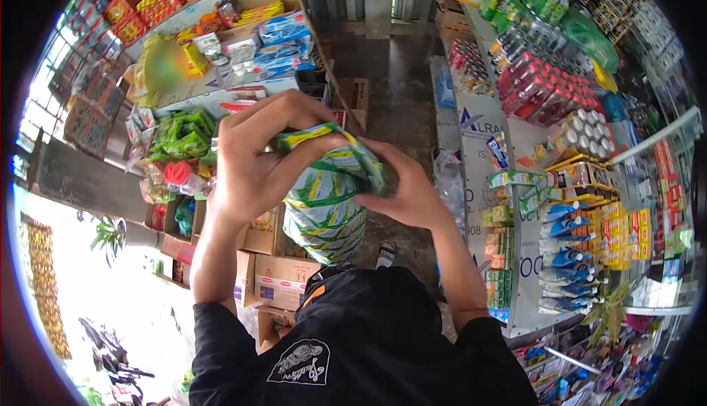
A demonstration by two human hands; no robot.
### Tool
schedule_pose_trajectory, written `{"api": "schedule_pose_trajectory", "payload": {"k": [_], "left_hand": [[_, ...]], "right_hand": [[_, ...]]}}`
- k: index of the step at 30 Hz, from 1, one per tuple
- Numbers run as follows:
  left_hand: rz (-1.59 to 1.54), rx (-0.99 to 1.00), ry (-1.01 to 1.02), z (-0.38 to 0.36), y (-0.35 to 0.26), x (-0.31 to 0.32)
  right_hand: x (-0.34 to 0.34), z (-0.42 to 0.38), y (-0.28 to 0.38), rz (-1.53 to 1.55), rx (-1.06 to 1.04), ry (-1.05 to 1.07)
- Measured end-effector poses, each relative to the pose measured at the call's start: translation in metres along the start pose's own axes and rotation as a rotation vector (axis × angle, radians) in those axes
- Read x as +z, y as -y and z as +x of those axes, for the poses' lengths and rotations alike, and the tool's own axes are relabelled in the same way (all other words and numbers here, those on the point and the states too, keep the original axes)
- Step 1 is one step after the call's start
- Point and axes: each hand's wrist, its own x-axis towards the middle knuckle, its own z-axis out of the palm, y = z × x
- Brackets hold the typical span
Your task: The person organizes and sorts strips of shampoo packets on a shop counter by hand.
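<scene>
A long bundle of green, white and yellow printed sachet strips [324, 218] hangs in front of my chest, layered in folds. My left hand [254, 152] is closed on its upper left end, fingers curled over the top and thumb laid along the near side. On the right side of the same bundle, my right hand [409, 189] pinches the folded edge between thumb and fingers. That edge is a little blurred, and the fingertips behind it are hidden. The lower end of the bundle reaches down to my black shirt [368, 332].
To the left a shelf [206, 93] carries packets, with green bags [180, 137] and cardboard boxes [280, 281] lower down. On the right a long counter [471, 163] holds red-capped bottles [545, 86], cans [589, 133] and blue packets [567, 259]. A dark floor aisle [390, 75] runs between.
</scene>
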Motion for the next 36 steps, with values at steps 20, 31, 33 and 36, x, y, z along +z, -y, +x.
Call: {"api": "schedule_pose_trajectory", "payload": {"k": [20,31,33,36], "left_hand": [[0.047,-0.058,0.04,-0.001,-0.012,-0.02],[0.104,-0.062,0.024,-0.002,-0.015,-0.02],[0.088,-0.043,0.019,0.0,-0.015,-0.019],[0.061,-0.027,0.005,0.002,-0.017,-0.017]], "right_hand": [[0.013,0.039,0.037,0.166,-0.081,0.07],[0.006,0.041,0.037,0.311,0.012,0.108],[0.008,0.042,0.04,0.374,-0.019,0.056],[0.002,0.042,0.036,0.284,-0.049,0.088]]}}
